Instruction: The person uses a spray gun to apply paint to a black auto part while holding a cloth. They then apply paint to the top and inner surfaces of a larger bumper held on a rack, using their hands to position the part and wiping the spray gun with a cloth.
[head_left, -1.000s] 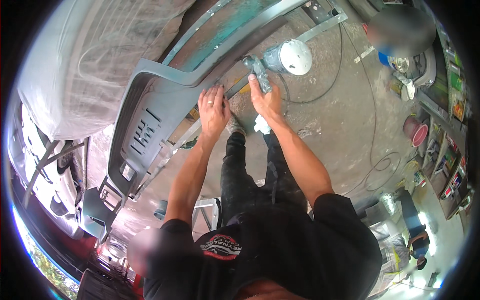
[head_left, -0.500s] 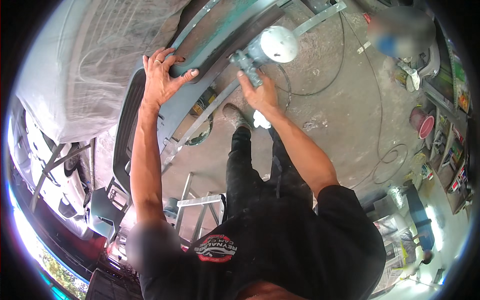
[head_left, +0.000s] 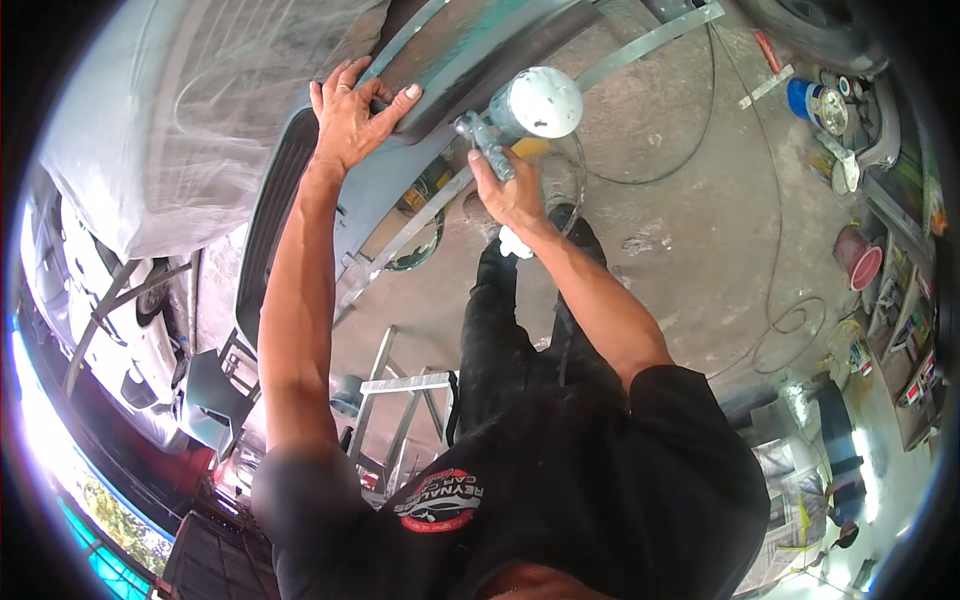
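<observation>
A long grey car bumper (head_left: 425, 140), partly primed, lies across a metal stand ahead of me. My left hand (head_left: 348, 130) rests on its upper edge, fingers spread and thumb stretched out to the right. In my right hand (head_left: 515, 197) is a spray gun (head_left: 487, 147), gripped by its handle, with a round whitish paint cup (head_left: 545, 102) on top. Its nozzle end points left toward the bumper, with a small gap between. Below my right wrist shows a white crumpled cloth or paper (head_left: 514, 243); whether the hand holds it is hidden.
A plastic-covered car body (head_left: 170, 130) fills the upper left. The metal stand rail (head_left: 640, 50) runs diagonally under the bumper. A hose (head_left: 690, 160) loops over the concrete floor. A stepladder (head_left: 405, 385) stands near my legs. Right are a blue can (head_left: 815, 103) and pink bucket (head_left: 858, 258).
My left hand has shifted slightly right and up in the picture, still on the bumper's edge. The spray gun has moved a little left and down. My legs and feet have changed position.
</observation>
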